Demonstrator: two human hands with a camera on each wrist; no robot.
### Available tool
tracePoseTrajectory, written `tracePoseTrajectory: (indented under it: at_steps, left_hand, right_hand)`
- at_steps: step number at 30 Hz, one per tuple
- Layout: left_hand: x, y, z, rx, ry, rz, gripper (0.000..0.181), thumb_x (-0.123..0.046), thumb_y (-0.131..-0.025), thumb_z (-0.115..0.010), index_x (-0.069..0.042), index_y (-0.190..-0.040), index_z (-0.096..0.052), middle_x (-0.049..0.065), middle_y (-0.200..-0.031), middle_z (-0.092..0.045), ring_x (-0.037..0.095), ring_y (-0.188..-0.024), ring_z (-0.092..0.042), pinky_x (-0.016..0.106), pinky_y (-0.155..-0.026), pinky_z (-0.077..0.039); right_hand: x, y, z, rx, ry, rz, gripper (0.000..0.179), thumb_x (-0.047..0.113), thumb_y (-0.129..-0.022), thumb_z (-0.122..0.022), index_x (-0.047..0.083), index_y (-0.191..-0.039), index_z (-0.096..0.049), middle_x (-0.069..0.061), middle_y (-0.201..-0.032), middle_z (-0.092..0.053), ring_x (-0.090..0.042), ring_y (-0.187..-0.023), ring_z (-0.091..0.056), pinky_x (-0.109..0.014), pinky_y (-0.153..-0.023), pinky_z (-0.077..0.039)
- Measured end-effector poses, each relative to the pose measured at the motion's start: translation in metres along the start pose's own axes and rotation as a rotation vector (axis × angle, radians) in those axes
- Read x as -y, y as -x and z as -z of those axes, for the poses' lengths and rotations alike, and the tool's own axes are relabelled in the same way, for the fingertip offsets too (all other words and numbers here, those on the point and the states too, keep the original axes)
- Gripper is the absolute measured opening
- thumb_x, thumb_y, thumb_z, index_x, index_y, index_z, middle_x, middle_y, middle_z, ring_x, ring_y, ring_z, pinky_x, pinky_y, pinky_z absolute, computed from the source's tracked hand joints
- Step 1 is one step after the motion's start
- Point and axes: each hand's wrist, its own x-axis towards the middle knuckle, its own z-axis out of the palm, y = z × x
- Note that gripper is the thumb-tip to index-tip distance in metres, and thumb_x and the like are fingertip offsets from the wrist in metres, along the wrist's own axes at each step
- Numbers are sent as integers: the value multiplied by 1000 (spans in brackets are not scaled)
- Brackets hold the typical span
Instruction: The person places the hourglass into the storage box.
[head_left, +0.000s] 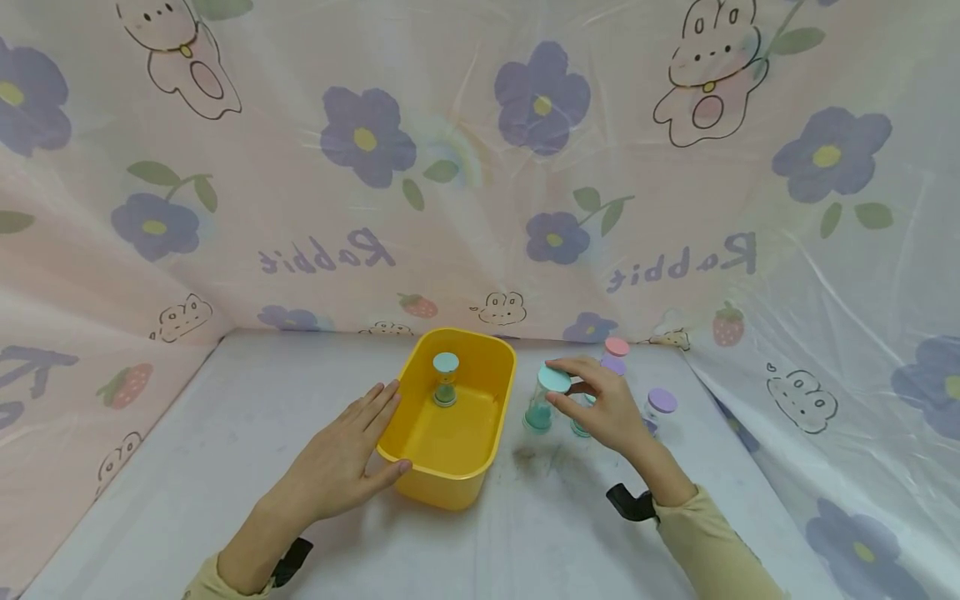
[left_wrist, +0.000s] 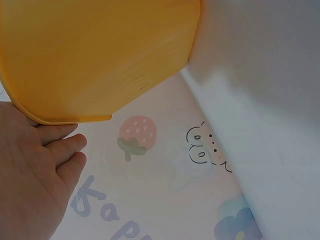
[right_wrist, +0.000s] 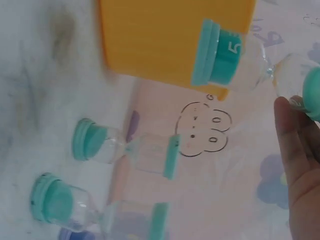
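My right hand (head_left: 600, 404) pinches a sand timer (head_left: 538, 415) by its teal top cap, just right of the yellow bin (head_left: 468, 487). Teal sand lies in the bottom bulb, and a white "5" marks that sand timer (right_wrist: 230, 55) in the right wrist view. Along the bin's left rim rests my left hand (head_left: 341, 458), fingers straight and thumb at the near corner. Those fingers (left_wrist: 67, 150) touch the rim from outside in the left wrist view. Another sand timer (head_left: 446, 392) with a pale teal cap stands upright inside the bin, toward the far end.
Past my right hand stand a purple-capped sand timer (head_left: 662, 402), a pink-capped one (head_left: 617, 347) and others partly hidden. Two teal sand timers, one nearer (right_wrist: 55, 200) and one beyond (right_wrist: 100, 142), show in the right wrist view. A patterned curtain (head_left: 465, 183) surrounds the white table (head_left: 300, 375).
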Motion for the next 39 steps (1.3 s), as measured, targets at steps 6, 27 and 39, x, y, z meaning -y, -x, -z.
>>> tracePoseTrajectory:
  at_steps: [6,27,39]
  left_hand:
    - [0,0,-1,3,-6,4,90,-64,-101,-54,-1,-162,-33,10,-172,-22,30,-158,-24,52,-125,-28]
    - [0,0,0,-3,5,5,90,-63,-101,-55,0,-161,-33,11,-171,-24,30,-158,-24,52,-125,-28]
    - [0,0,1,9,8,8,90,-62,-101,-54,0,-162,-32,12,-171,-23,30,-158,-23,52,-126,-28]
  right_hand:
    - [7,-15,3,-2,13,11,51,-20,-76,-80,-7,-125,-69,-20,-120,-69,-11,-96,-65,-15,-80,-59]
    - [28,-58,0,50,-19,67,49,-12,-82,-81,-1,-128,-70,-13,-121,-70,-16,-93,-65,-19,-82,-60]
    - [34,-76,-18,117,-49,88,46,-5,-85,-81,2,-129,-70,-11,-121,-70,-21,-98,-69,-27,-83,-63]
